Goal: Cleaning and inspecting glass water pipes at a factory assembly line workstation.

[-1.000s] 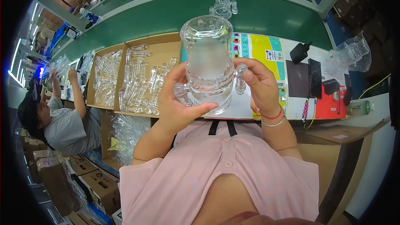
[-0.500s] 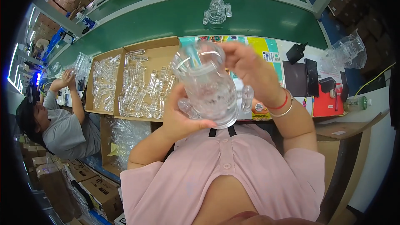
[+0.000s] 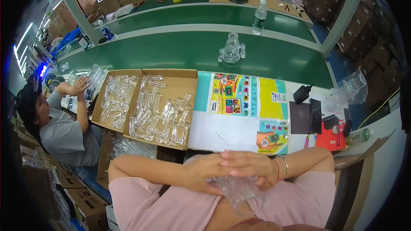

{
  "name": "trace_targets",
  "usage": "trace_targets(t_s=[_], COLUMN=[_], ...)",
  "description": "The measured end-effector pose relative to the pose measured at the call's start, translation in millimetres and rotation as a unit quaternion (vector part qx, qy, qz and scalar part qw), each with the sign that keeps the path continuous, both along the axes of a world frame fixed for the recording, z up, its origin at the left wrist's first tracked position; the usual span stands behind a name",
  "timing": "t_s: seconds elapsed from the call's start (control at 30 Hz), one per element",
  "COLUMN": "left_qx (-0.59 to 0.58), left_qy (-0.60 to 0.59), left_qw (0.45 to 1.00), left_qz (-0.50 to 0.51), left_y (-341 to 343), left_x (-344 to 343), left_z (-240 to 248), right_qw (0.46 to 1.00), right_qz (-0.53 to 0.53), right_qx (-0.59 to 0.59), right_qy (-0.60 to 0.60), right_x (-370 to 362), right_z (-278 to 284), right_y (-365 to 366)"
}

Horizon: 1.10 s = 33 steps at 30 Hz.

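- Left hand (image 3: 204, 173): closed round a clear glass vessel with a wide, rounded body (image 3: 240, 191), low in view, right against the pale pink short-sleeved top (image 3: 171, 205).
- Right hand (image 3: 251, 165): also gripping the vessel, its fingers lying across the left hand's; red cord and silver-coloured bangle (image 3: 286, 167) at the wrist.
- Vessel: partly hidden by both hands, lower end toward the wearer's chest; exact tilt can't be told.
- Just beyond the hands: plain white work surface (image 3: 222, 126), with a multicoloured printed sheet (image 3: 272, 96) at its far and right parts.
- Left of that: two shallow brown cardboard trays (image 3: 182, 83) side by side, both holding many clear glass tube pieces (image 3: 147, 102).
- Beyond: long green tabletop (image 3: 171, 53); a clear glass piece with two side knobs (image 3: 231, 54) stands on it, well apart from the hands.
- Right side: small black squeeze bottle with pointed tip (image 3: 302, 94), flat black rectangular device (image 3: 315, 115), red flat sheet (image 3: 329, 141), clear glass item in plastic wrap (image 3: 350, 90).
- Far left: co-worker in grey T-shirt (image 3: 70, 141), hands at clear plastic-looking items.
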State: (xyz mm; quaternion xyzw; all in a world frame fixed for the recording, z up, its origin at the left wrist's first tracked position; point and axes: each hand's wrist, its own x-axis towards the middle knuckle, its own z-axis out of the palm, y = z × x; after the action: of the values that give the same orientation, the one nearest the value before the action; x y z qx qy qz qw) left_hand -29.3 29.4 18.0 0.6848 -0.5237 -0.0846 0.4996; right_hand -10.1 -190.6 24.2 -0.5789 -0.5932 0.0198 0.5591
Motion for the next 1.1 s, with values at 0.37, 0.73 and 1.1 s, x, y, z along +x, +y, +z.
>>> trace_targets(t_s=[0.37, 0.73, 1.1], left_qx=[-0.022, -0.168, -0.105], left_qy=[0.434, 0.525, 0.442], left_qw=[0.88, 0.819, 0.874], left_qz=[0.192, 0.162, 0.173], left_y=[-17, -23, -12], left_x=[21, 22, 23], left_z=[-4, -7, -27], right_qw=[0.917, 0.722, 0.83], right_qz=[-0.171, -0.031, -0.07], right_qx=[-0.104, 0.041, -0.009], right_qy=[0.344, 0.69, 0.553], right_x=[30, 54, 46], right_z=[-19, 5, 15], right_y=[-5, 2, -7])
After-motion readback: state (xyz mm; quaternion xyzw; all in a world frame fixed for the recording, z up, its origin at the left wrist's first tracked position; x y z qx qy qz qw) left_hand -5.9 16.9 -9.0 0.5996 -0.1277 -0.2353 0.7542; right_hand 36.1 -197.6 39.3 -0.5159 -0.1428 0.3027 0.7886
